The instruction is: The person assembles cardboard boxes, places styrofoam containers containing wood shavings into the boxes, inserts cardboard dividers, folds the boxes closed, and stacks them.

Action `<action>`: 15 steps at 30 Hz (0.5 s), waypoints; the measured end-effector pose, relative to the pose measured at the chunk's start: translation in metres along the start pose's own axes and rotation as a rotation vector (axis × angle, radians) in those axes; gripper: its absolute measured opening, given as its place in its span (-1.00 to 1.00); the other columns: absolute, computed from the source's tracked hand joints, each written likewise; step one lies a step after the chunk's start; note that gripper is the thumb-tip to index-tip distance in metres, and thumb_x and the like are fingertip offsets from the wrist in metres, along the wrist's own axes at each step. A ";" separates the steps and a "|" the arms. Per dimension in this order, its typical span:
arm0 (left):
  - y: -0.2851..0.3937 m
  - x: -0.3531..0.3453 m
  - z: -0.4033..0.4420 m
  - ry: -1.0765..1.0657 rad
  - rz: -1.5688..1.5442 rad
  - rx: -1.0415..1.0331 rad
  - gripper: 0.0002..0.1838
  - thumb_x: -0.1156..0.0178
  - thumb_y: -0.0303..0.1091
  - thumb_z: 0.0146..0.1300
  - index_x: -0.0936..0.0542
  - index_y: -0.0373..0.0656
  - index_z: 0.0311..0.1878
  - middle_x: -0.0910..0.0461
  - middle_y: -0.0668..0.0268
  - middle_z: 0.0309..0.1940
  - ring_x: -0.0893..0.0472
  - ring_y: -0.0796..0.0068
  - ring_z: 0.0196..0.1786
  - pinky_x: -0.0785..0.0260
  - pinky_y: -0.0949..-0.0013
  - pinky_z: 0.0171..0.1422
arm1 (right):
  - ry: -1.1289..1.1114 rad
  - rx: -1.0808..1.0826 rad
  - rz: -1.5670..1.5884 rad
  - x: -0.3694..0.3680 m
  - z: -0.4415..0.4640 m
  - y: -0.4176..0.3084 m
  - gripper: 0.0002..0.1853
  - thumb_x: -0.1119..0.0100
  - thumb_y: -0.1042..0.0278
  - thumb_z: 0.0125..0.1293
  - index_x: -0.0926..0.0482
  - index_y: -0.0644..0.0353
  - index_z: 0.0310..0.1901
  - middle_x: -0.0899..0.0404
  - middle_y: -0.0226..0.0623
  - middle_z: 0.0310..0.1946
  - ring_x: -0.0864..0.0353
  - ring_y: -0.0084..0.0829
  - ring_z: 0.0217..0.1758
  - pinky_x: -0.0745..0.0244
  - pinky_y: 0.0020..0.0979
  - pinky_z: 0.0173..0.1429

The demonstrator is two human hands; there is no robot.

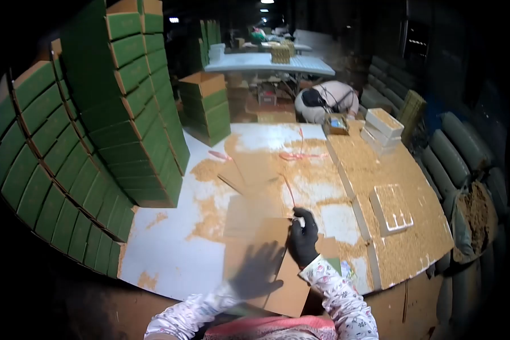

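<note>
A brown cardboard piece [292, 289] lies at the near edge of the table, in front of my body. My left hand [259, 271], in a dark glove and smeared by motion, is spread flat over the cardboard. My right hand [304, 238], in a black glove, is closed with its fingers curled at the cardboard's upper right side. A small pale bit shows at its fingertips, too small to name. Another flat cardboard sheet [246, 173] lies further up, and a thin red string [289, 190] ends near my right fingertips.
Tall stacks of green boxes [147, 113] stand at the left. Sawdust-like crumbs cover much of the white table [170, 249]. White foam boxes [392, 212] filled with crumbs sit at the right. Beyond the table a person [328, 99] bends down. Grey sacks [459, 147] line the right side.
</note>
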State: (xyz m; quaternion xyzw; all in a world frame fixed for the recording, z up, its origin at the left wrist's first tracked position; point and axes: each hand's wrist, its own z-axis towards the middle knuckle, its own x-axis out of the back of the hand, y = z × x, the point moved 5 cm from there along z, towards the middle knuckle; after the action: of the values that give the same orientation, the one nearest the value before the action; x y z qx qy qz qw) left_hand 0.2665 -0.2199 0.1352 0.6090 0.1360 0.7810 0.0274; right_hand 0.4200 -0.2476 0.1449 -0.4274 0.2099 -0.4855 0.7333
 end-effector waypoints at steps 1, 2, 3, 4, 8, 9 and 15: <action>0.013 -0.015 -0.003 -0.053 0.105 -0.128 -0.34 -0.02 -0.02 0.11 -0.20 -0.12 0.25 -0.11 0.02 0.26 -0.13 0.06 0.29 0.24 -0.14 0.30 | 0.045 0.092 -0.062 0.015 0.001 -0.005 -0.75 0.04 0.50 0.09 -0.43 0.35 -0.16 -0.47 -0.02 -0.23 -0.46 -0.19 -0.12 -0.33 -0.32 0.00; 0.006 -0.011 -0.004 0.006 0.088 -0.077 -0.35 -0.03 -0.03 0.11 -0.21 -0.12 0.25 -0.12 0.03 0.26 -0.13 0.08 0.29 0.25 -0.13 0.31 | 0.078 0.156 -0.180 0.035 -0.005 -0.001 -0.71 0.03 0.48 0.10 -0.40 0.35 -0.11 -0.46 -0.01 -0.19 -0.45 -0.17 -0.09 -0.31 -0.31 0.04; -0.014 0.000 -0.007 0.070 0.087 -0.031 -0.36 -0.03 -0.04 0.11 -0.23 -0.11 0.24 -0.12 0.04 0.26 -0.13 0.09 0.29 0.26 -0.12 0.32 | 0.120 0.231 -0.289 0.054 -0.010 0.002 -0.67 0.02 0.46 0.10 -0.38 0.35 -0.07 -0.44 0.01 -0.15 -0.43 -0.15 -0.06 -0.29 -0.31 0.07; -0.039 0.005 -0.016 0.168 0.100 0.046 -0.37 -0.06 -0.09 0.10 -0.23 -0.11 0.24 -0.15 0.04 0.25 -0.16 0.12 0.28 0.26 -0.08 0.33 | 0.122 0.135 -0.343 0.070 -0.026 0.017 -0.61 0.00 0.44 0.09 -0.33 0.35 -0.01 -0.44 0.00 -0.14 -0.43 -0.11 -0.05 -0.29 -0.29 0.08; -0.131 -0.003 -0.078 0.384 -1.074 0.389 -0.47 -0.03 -0.35 0.20 -0.20 -0.25 0.23 -0.34 0.12 0.10 -0.35 0.25 0.15 -0.13 0.22 0.19 | -0.326 -0.556 0.160 0.031 -0.138 0.067 -0.46 0.02 0.36 0.19 -0.11 0.32 0.18 -0.40 -0.02 -0.05 -0.39 -0.14 0.03 -0.23 -0.20 0.16; -0.124 -0.031 -0.091 0.252 -1.334 0.463 -0.50 -0.01 -0.36 0.21 -0.23 -0.25 0.21 -0.38 0.12 0.06 -0.38 0.26 0.11 -0.18 0.23 0.15 | -0.437 -0.406 0.119 0.016 -0.156 0.057 -0.42 0.05 0.34 0.23 -0.03 0.32 0.24 -0.41 -0.03 -0.07 -0.40 -0.15 0.01 -0.22 -0.20 0.16; 0.000 -0.088 -0.094 -0.163 -1.616 0.696 -0.72 -0.04 -0.40 0.16 -0.50 -0.17 -0.04 -0.47 0.11 -0.07 -0.42 0.28 0.06 -0.34 0.23 0.06 | -1.372 -0.018 -0.487 0.049 -0.067 -0.036 -0.53 0.27 0.30 0.26 -0.16 0.12 0.22 -0.46 0.08 -0.55 -0.48 0.01 -0.45 -0.35 -0.12 -0.33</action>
State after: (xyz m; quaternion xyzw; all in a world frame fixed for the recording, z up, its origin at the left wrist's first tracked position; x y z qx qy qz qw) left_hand 0.1995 -0.2547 0.0312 0.3543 0.7526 0.3915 0.3936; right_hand 0.3747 -0.3255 0.1433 -0.6763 -0.3941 -0.2556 0.5674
